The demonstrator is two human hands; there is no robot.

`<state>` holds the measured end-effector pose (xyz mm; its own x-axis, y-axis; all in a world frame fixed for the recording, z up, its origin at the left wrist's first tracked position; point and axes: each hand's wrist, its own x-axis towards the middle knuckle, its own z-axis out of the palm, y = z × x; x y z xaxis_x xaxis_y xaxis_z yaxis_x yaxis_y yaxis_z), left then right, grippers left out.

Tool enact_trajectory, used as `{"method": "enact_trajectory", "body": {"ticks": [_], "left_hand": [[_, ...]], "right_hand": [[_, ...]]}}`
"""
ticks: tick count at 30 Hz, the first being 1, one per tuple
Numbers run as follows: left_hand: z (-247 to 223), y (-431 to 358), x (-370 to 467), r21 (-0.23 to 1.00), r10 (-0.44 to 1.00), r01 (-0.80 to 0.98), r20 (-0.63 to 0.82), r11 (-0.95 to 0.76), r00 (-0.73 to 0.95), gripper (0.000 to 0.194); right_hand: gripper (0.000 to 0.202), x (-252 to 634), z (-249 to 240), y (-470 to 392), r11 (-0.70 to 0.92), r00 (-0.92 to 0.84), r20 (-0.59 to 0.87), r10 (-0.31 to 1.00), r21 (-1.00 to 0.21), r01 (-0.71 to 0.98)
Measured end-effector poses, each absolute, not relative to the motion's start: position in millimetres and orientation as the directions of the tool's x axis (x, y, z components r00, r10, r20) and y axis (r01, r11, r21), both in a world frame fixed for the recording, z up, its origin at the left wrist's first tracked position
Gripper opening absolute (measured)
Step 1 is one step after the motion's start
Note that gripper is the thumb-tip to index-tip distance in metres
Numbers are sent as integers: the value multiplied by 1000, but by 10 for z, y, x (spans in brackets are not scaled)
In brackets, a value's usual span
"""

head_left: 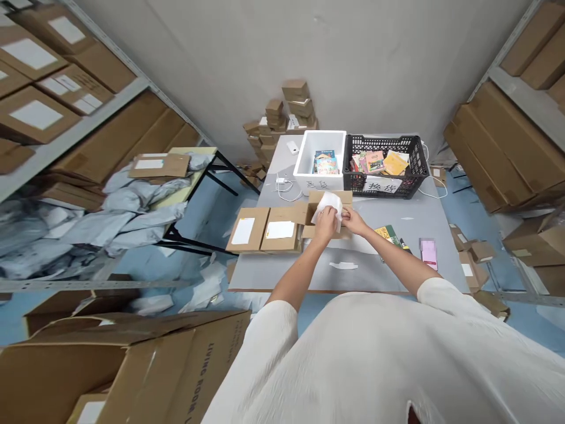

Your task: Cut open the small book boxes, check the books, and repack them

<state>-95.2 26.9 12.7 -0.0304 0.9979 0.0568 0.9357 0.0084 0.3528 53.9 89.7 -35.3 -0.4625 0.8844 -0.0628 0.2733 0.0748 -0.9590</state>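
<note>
I have room along the table's point(273, 277) near edge between the forearms point(394, 254), over a scrap point(343, 265). The box point(346, 198) stands beyond; bin point(320, 184) and crate point(353, 184) block most of the far edge, cartons point(242, 231) crowd the left, a phone point(428, 253) the near right corner.

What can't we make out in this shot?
All in the head view:
White wrap: any contents, hidden by the wrap itself.
Open box: its floor, behind wrap and left hand.
Right hand: exact fingertip grip, too small.
Green-and-yellow book: part behind right forearm.
Large carton: cut off by left and bottom edges.
</note>
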Motion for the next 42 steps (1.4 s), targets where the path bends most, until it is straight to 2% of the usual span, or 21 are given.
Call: {"method": "enact_trajectory", "body": {"ticks": [3,8,11,13,15,18,21,25,30,34,38,42], "left_hand": [[-101,230,-1174,361,997,929,-25,81,-77,39],[-373,268,-1337,379,990,916,-92,133,-106,36],[-418,334,-1366,350,989,926,-102,139,-110,32],[-412,393,-1381,362,987,921,-109,148,-116,36],[-392,454,-1395,380,975,907,-188,184,-119,41],[-347,513,-1406,349,942,909,-315,228,-116,37],[-265,518,-1366,306,978,940,-185,152,-98,28],[-68,521,-1158,337,998,940,10,53,-60,32],[114,592,-617,410,996,908,72,-84,60,40],[-1,604,-79,465,984,868,58,-174,166,43],[-366,514,414,556,975,815,-39,-161,219,41],[-835,316,785,611,945,789,-292,63,150,46]], "right_hand": [[69,451,-493,850,8,-450,-155,880,-941,339],[46,429,-578,792,226,-486,-57,872,-834,503],[45,399,-574,803,272,-517,-56,854,-800,536],[43,381,-567,826,266,-511,-67,857,-792,550],[38,382,-561,855,246,-490,-75,869,-792,559],[32,437,-551,904,214,-457,-87,885,-795,568],[31,558,-535,954,193,-419,-81,905,-799,570],[30,830,-512,1013,176,-370,-59,927,-803,569],[35,1371,-518,1033,114,-273,-77,959,-776,620],[37,1945,-609,963,-11,-152,-160,975,-722,692],[38,2517,-807,762,-136,-73,-286,955,-645,752],[43,2910,-1077,488,-239,-42,-425,904,-585,775]]}}
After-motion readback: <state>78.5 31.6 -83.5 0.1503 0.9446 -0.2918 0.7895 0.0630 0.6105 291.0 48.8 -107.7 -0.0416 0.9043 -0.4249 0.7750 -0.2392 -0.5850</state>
